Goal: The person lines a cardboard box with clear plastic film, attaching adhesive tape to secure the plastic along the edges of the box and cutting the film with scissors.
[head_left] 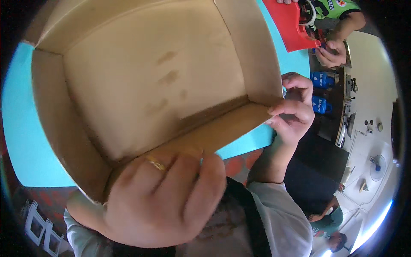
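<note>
A shallow, open-topped brown cardboard box point(201, 51) fills much of the view, tilted so that I look into it. Its bottom shows several darker stains, and nothing lies inside. My left hand point(167, 197), with a gold-coloured ring on one finger, is closed over the near wall of the box; the fingertips are hidden behind or against the cardboard. At the right near corner, my right hand point(295, 107) pinches the edge of the wall between thumb and fingers.
Beneath the box is a turquoise table point(21, 141). Across it, another person's hand point(332, 53) is beside a red plastic item point(287, 25). Blue gas cylinders point(321, 80) stand by a counter at right. A white plastic stool point(40, 227) is at lower left; another person point(329, 218) is at lower right.
</note>
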The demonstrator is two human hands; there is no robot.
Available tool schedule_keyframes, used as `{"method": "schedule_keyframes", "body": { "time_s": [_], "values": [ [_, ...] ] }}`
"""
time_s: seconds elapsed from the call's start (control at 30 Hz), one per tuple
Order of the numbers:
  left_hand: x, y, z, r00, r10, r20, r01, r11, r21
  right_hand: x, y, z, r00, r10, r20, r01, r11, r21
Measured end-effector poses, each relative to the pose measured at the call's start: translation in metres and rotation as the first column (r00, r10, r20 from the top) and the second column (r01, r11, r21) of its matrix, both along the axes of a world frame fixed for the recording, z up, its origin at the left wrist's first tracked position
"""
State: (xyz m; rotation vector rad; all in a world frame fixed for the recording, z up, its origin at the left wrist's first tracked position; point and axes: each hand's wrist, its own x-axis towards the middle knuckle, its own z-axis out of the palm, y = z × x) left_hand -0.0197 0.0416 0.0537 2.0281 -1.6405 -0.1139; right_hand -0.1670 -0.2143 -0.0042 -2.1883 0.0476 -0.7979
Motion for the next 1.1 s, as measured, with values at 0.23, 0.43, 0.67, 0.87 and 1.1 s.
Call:
{"method": "schedule_keyframes", "body": {
  "time_s": [0.23, 0.43, 0.67, 0.87, 1.1],
  "values": [
    [0.033, 0.047, 0.003, 0.997, 0.033, 0.071, -0.031, 0.999, -0.036, 0.016, 0.012, 0.008, 0.999, -0.041, -0.025, 0.04, 0.999, -0.033],
    [0.03, 0.077, -0.009, 0.966, 0.212, 0.149, -0.18, 0.963, -0.202, 0.012, 0.019, 0.01, 0.998, -0.025, -0.057, 0.026, 1.0, 0.011],
    [0.039, 0.11, -0.024, 0.942, 0.295, 0.157, -0.259, 0.942, -0.215, 0.015, 0.035, 0.017, 0.991, -0.095, -0.1, 0.079, 0.986, -0.148],
    [0.035, 0.109, -0.046, 0.971, 0.239, -0.02, -0.23, 0.906, -0.354, 0.002, 0.039, 0.024, 0.978, -0.125, -0.166, 0.095, 0.979, -0.181],
    [0.03, 0.094, -0.053, 0.974, 0.226, -0.01, -0.207, 0.873, -0.441, 0.02, 0.105, 0.063, 0.971, -0.23, -0.067, 0.189, 0.908, -0.374]
  ]
}}
